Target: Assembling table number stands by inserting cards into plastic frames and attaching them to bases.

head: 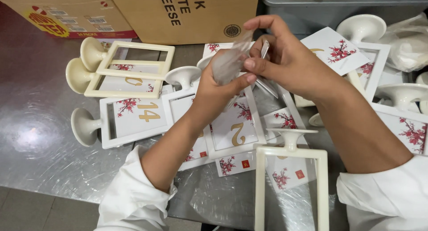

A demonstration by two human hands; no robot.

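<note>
I see both hands raised over the middle of the frame, above a steel table strewn with white pedestal frames and cards. My left hand comes up from the lower left, its fingers curled and its thumb pressed against a crumpled piece of clear plastic film, which it grips just above centre frame. My right hand reaches in from the right, fingers bent and narrow, pinching the top of the same film between thumb and forefinger; a thin, flat clear sheet is also caught under its fingers, running down toward the table, though I cannot tell just how it is held.

Directly below the hands lies a white frame holding a card with a gold numeral and red blossom branches. Left of it sits a similar frame with a two-digit gold card, its round foot pointing left. In the upper left an empty cream frame rests on top of others. An upright empty frame stands at lower centre, nearest to me. Loose blossom cards lie at the upper right. Cardboard boxes line the top edge, with a grey bin at the top right.
</note>
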